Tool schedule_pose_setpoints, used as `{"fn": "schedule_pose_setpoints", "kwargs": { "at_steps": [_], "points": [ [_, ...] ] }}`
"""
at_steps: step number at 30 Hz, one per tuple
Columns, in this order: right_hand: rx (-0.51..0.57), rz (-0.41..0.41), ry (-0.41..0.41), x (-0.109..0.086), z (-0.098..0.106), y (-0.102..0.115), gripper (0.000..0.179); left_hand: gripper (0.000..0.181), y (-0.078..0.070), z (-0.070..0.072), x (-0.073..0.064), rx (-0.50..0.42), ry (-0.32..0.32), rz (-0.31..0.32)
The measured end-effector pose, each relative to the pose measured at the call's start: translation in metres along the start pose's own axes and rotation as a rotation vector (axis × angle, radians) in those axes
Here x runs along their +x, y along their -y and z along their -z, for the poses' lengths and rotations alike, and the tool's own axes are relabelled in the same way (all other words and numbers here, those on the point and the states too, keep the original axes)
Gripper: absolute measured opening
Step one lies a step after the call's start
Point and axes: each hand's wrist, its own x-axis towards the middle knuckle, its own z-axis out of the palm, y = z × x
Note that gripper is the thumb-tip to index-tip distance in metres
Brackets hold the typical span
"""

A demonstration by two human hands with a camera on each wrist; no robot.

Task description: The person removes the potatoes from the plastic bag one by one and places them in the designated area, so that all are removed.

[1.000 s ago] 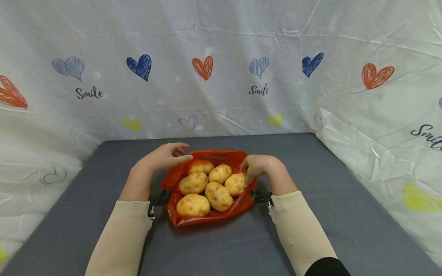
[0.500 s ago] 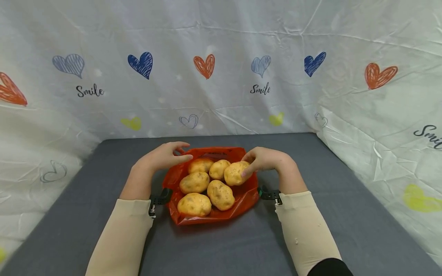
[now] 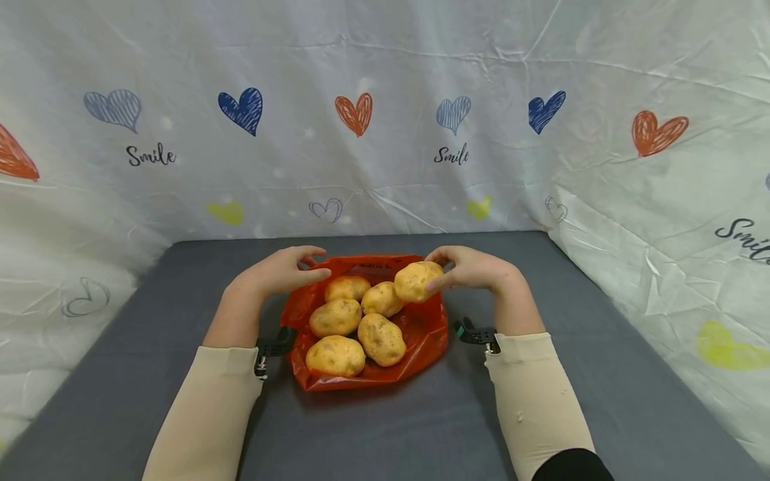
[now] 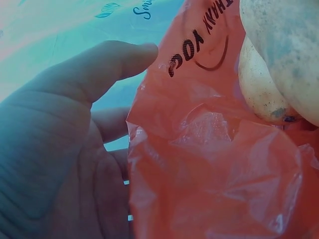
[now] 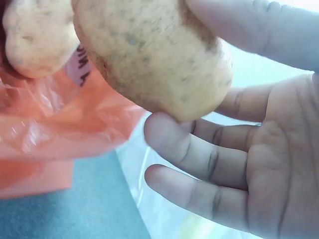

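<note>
My right hand (image 3: pixel 475 268) pinches a yellow potato (image 3: pixel 417 280) between thumb and fingers, over the right back part of a red plastic bag (image 3: pixel 428 337). In the right wrist view, the thumb lies over the potato (image 5: pixel 154 55) while two lower fingers stretch out beneath it. Several more potatoes (image 3: pixel 335 316) lie inside the open bag. At the bag's left back edge is my left hand (image 3: pixel 273 272), thumb and fingers apart with no potato between them. The left wrist view shows its fingers passing behind the red plastic (image 4: pixel 199 164), its thumb pointing toward the printed lettering.
The bag rests on a grey cloth-covered table (image 3: pixel 385 434). Behind it hangs a white sheet (image 3: pixel 397 53) printed with hearts and "Smile", which also runs along both sides. Dark straps (image 3: pixel 478 333) sit on the wrists.
My right hand has taken hold of the rightmost potato and lifted it up and back from its place among the others. The left hand has stayed almost still beside the bag.
</note>
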Motion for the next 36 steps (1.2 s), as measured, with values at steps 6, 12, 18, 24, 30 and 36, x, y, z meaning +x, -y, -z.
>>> {"fn": "schedule_pose_setpoints", "kwargs": {
  "at_steps": [6,12,18,24,30,36],
  "points": [
    [-0.013,-0.032,-0.087,-0.009,0.01,-0.007,0.059,0.073,0.002,0.001,0.0,0.006,-0.007,0.007],
    [-0.023,-0.067,-0.157,-0.012,0.018,-0.015,0.06,0.062,0.0,0.002,0.002,0.02,-0.022,0.038],
    [-0.096,-0.086,-0.248,-0.013,0.022,-0.017,0.059,0.06,0.001,0.003,0.0,0.027,-0.023,0.075],
    [-0.154,-0.135,-0.286,-0.012,0.022,-0.017,0.061,0.062,0.001,0.004,-0.001,0.033,-0.023,0.07],
    [-0.204,-0.159,-0.304,-0.012,0.024,-0.023,0.061,0.061,0.004,0.003,0.001,0.036,-0.027,0.079],
    [-0.227,-0.187,-0.29,-0.013,0.026,-0.028,0.061,0.061,0.007,0.004,0.001,0.034,-0.032,0.099]
  ]
}}
